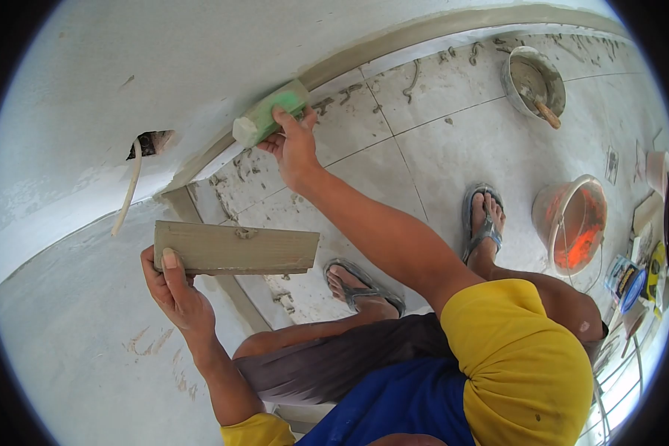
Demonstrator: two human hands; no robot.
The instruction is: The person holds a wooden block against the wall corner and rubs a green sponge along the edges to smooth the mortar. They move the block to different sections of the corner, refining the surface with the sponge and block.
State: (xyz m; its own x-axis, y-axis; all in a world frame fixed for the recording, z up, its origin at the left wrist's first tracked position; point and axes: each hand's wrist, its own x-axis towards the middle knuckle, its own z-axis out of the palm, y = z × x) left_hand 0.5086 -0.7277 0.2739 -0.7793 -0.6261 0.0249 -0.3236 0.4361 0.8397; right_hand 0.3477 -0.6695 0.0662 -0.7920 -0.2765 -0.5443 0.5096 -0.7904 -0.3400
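My left hand [183, 297] grips one end of a flat, mortar-coloured board [234, 248], thumb on its face, with a small lump of mortar at the upper edge. Farther up, my right hand [293, 145] is closed around a green sponge-like block [271, 113] with a pale end. The block rests against the grey mortar band [364, 53] along the foot of the white wall [201, 67]. The board is held in front of the corner, where another mortar strip [238, 297] runs downward.
A metal bowl [546, 78] with mortar and a wooden-handled trowel [547, 113] stands on the tiled floor [453, 145]. A bucket [554, 215] with orange inside is at right, near bags and a tub [626, 286]. Mortar crumbs lie along the wall. A cable [131, 186] hangs from a wall hole.
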